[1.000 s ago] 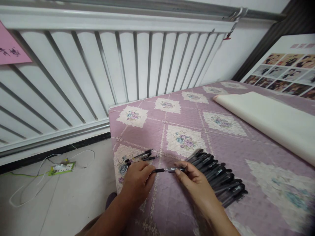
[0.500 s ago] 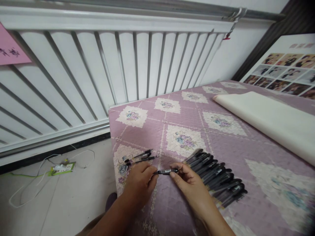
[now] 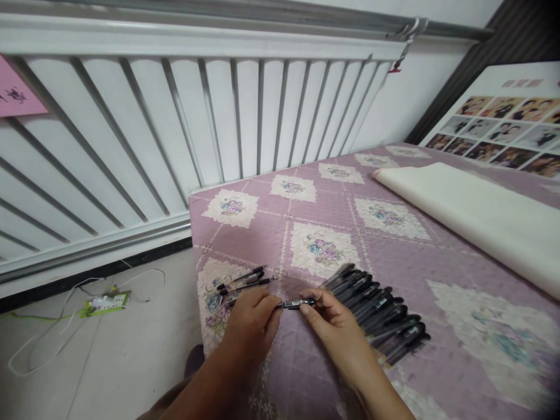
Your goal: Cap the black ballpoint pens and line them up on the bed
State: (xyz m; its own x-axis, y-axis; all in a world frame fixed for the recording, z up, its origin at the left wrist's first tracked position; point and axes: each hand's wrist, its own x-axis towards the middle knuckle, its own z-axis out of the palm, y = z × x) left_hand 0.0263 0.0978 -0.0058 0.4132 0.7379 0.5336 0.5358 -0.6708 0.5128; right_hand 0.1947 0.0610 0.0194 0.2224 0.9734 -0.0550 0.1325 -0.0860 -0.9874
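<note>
Both of my hands hold one black pen [image 3: 296, 303] level above the purple quilted cover [image 3: 406, 274]. My left hand [image 3: 251, 326] pinches its left end between thumb and fingers. My right hand [image 3: 335, 324] grips its right end, where the cap sits. To the right of my right hand lies a row of several black pens [image 3: 380, 315] side by side. Three loose black pens [image 3: 242, 279] lie just beyond my left hand near the cover's left edge.
A rolled cream sheet [image 3: 476, 216] lies across the cover at the right. A white slatted rail [image 3: 175, 134] stands behind. On the floor at the left sit a green power strip [image 3: 102, 302] and white cables. A photo board [image 3: 503, 122] leans at the far right.
My hands have drawn closer together along the pen, so less of it shows between them. The view has shifted slightly left and down.
</note>
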